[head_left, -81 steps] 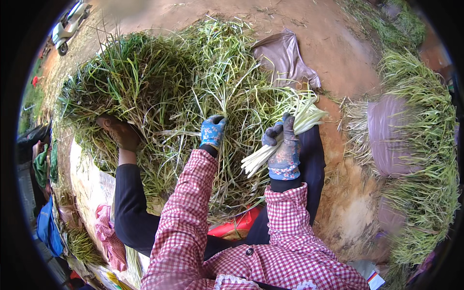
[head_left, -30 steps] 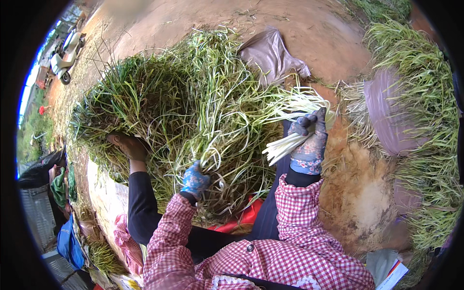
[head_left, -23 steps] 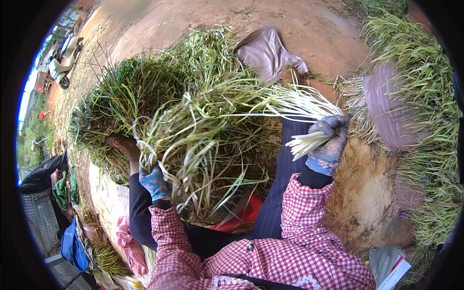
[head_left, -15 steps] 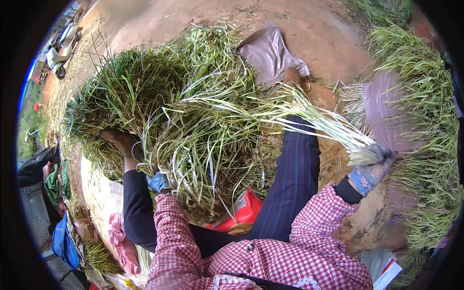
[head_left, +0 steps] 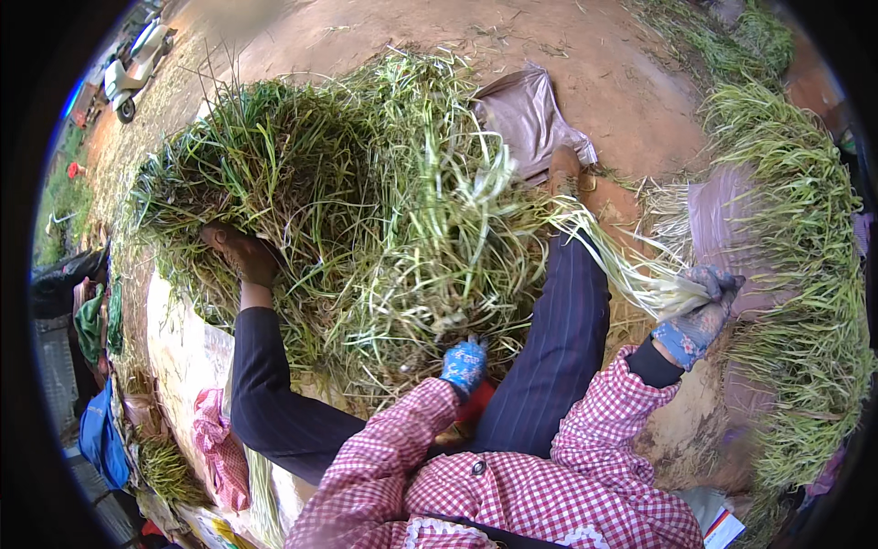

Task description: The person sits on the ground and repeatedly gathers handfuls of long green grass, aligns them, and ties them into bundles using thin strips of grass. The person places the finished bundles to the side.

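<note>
My right hand [head_left: 698,308], in a patterned blue-grey glove, is closed round a bundle of long pale stalks [head_left: 631,279]. Their tips reach left across my right shin to the leafy heap. My left hand [head_left: 464,363], in a blue flowered glove, sits between my legs at the near edge of the heap. Its fingers are closed at the root end of a clump of long grass-like plants [head_left: 448,284], blurred by motion. A large heap of the same green plants [head_left: 302,156] spreads beyond it, with my bare left foot [head_left: 240,254] against it.
A greyish-purple sheet [head_left: 530,119] lies beyond my right foot. On the right, a long row of trimmed-looking green plants [head_left: 796,256] rests on purple sheeting [head_left: 727,215]. A red bag [head_left: 477,403] is partly hidden by my left arm. Far left stands a scooter [head_left: 133,73].
My left hand has moved right, from beside my left knee to between my legs, and the plants above it have swung upright. The stalks in my right hand now reach less far left.
</note>
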{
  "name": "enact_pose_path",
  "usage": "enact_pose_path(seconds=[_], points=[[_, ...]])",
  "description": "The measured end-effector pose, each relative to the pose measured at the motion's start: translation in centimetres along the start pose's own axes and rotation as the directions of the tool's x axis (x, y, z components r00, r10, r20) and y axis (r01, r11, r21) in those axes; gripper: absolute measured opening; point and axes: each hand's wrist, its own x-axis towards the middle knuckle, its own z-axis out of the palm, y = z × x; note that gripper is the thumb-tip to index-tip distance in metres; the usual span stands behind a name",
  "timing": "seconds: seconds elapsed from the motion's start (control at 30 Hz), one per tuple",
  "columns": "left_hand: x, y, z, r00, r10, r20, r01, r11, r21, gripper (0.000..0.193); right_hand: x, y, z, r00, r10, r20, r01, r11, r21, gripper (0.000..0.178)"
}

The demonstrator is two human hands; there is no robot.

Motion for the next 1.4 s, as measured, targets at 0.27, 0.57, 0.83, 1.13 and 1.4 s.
enact_pose_path(seconds=[0.27, 0.57, 0.83, 1.13, 1.4], points=[[-2.3, -1.4, -6.1, 0.901, 0.416, -0.124, -0.419, 0.757, -0.501, 0.056, 0.9, 3.9, -2.5, 0.997, 0.077, -0.010, -0.077, 0.997, 0.022, 0.026], [11.6, -10.6, -11.9, 0.870, -0.331, -0.366, 0.100, 0.844, -0.526, 0.064, 2.4, 6.7, -5.2, 0.986, -0.042, -0.162, 0.027, 0.995, -0.097, 0.036], [18.9, -6.4, -10.1, 0.967, -0.254, -0.029, 0.081, 0.412, -0.908, 0.050, 2.7, 8.5, -6.4, 0.951, -0.105, -0.290, 0.050, 0.980, -0.191, 0.029], [4.2, -7.4, -13.9, 0.847, -0.403, -0.348, -0.525, -0.529, -0.666, 0.053, 2.0, 9.9, -6.2, 0.913, -0.120, -0.390, 0.037, 0.976, -0.215, 0.031], [2.5, -8.6, -18.4, 0.691, -0.662, -0.291, -0.559, -0.234, -0.795, 0.022, 1.5, 11.9, -6.0, 0.935, -0.131, -0.330, 0.000, 0.930, -0.368, 0.033]])
